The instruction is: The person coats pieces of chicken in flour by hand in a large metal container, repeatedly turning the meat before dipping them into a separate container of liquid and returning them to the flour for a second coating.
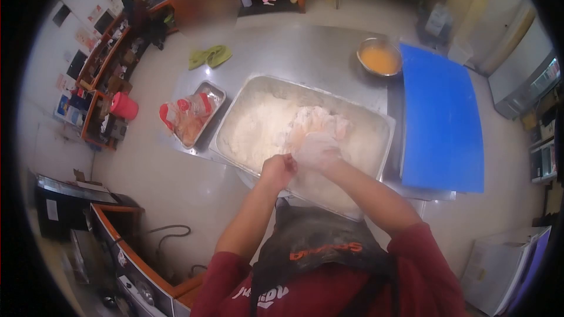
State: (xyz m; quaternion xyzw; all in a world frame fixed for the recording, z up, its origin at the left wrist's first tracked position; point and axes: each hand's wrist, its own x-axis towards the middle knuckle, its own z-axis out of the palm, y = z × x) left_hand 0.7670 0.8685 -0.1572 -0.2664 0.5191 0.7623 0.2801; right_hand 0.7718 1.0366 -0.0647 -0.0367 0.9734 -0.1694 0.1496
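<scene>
A large steel tray [376, 118] full of white flour sits on the steel table in front of me. Pale, flour-coated pieces of food [320, 122] lie in the flour at the middle. My right hand [318, 149], in a floury clear glove, presses down on those pieces. My left hand [278, 170] is bare and half closed, its fingertips pinching at the cuff of the right glove, just above the tray's near edge.
A smaller steel tray [212, 91] with a red-and-clear plastic bag [187, 116] lies left of the big tray. A steel bowl of orange liquid [379, 58] and a blue cutting board [442, 120] stand at the right. A green cloth [210, 56] lies at the far left.
</scene>
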